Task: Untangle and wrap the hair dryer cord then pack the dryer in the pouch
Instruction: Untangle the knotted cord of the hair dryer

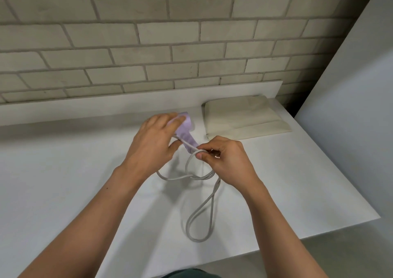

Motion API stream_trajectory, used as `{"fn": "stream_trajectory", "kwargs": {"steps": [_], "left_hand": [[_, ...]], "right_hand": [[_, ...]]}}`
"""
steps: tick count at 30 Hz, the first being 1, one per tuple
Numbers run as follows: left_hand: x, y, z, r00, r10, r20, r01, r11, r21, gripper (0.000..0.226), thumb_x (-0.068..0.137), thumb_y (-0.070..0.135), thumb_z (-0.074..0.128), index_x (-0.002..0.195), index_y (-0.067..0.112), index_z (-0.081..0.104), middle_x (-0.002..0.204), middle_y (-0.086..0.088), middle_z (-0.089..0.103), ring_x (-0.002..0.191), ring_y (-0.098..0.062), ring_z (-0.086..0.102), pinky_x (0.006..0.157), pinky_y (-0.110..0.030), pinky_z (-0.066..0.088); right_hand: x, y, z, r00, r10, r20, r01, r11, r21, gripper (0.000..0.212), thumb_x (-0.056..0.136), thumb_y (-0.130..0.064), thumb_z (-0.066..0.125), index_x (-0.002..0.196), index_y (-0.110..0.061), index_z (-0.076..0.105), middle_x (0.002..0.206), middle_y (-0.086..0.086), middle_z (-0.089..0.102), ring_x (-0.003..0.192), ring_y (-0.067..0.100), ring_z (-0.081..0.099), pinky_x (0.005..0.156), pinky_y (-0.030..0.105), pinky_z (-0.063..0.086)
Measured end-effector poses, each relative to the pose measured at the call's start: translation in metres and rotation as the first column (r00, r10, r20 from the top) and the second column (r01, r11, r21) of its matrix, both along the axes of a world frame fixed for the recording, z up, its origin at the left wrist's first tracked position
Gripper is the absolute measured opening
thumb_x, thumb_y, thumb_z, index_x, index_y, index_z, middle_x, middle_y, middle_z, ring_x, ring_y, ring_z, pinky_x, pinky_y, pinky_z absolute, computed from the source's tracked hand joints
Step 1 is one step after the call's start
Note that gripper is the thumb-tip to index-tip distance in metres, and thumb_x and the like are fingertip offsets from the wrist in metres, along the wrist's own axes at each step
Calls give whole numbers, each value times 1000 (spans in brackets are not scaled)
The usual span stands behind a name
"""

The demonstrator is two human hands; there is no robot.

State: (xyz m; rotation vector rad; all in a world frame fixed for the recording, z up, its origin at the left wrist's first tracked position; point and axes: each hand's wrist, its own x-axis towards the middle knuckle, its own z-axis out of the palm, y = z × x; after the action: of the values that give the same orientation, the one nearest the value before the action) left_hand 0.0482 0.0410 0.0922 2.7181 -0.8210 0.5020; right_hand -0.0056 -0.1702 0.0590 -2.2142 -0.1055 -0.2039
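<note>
A lilac hair dryer (187,132) lies on the white table (63,182), mostly covered by my left hand (153,143), which grips its body. Its light grey cord (200,214) runs from the handle end into loose loops on the table toward me. My right hand (225,158) pinches the cord just beside the handle end. One long loop hangs down toward the front edge, and smaller loops cross under my hands. The cream fabric pouch (244,116) lies flat at the back right, apart from both hands. The plug is hidden.
A grey brick wall (148,44) rises behind a low white ledge (127,101) at the table's back. A pale panel (350,107) stands on the right. The table's right edge slants near the pouch, and its front edge is close to my body.
</note>
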Motion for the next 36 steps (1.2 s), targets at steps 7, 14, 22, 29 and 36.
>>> {"fn": "stream_trajectory", "kwargs": {"steps": [7, 14, 22, 29, 36], "left_hand": [[-8, -7, -1, 975, -204, 87, 194, 975, 109, 24, 98, 37, 57, 96, 31, 79, 70, 4, 71, 67, -27, 67, 70, -36, 54], [-2, 4, 1, 981, 90, 174, -80, 995, -67, 22, 99, 28, 61, 85, 20, 76, 55, -3, 64, 52, -36, 58, 57, -28, 34], [1, 1, -4, 977, 198, -77, -204, 975, -85, 20, 102, 32, 57, 108, 20, 73, 93, -6, 76, 89, -39, 67, 69, -39, 52], [-8, -22, -11, 958, -284, 45, 279, 956, 94, 27, 97, 28, 61, 120, 26, 74, 114, 5, 75, 106, -26, 71, 92, -41, 56], [-8, -16, -4, 996, -58, 61, 57, 998, 21, 21, 92, 18, 71, 104, 35, 73, 100, 10, 75, 74, -31, 71, 55, -38, 56]], "right_hand": [[-2, 2, -2, 998, -68, 5, 67, 997, 37, 18, 86, -35, 83, 104, -35, 82, 87, -16, 68, 79, 4, 64, 76, 30, 54], [-5, -5, 0, 994, -69, -90, 88, 971, 223, 10, 86, -31, 83, 92, -39, 81, 86, -10, 71, 72, 13, 68, 73, 31, 56], [-6, -1, 1, 993, -91, -78, 101, 987, 128, 7, 87, -29, 82, 94, -33, 82, 85, -14, 70, 70, 8, 68, 71, 26, 53], [-8, 0, 0, 993, -108, -35, 109, 994, 4, 10, 87, -31, 81, 97, -32, 82, 88, -14, 70, 73, 3, 60, 77, 28, 52], [-11, -5, 0, 987, -120, -107, 142, 963, 229, 11, 84, -31, 85, 89, -40, 81, 88, -12, 73, 68, 21, 67, 70, 32, 55]]}}
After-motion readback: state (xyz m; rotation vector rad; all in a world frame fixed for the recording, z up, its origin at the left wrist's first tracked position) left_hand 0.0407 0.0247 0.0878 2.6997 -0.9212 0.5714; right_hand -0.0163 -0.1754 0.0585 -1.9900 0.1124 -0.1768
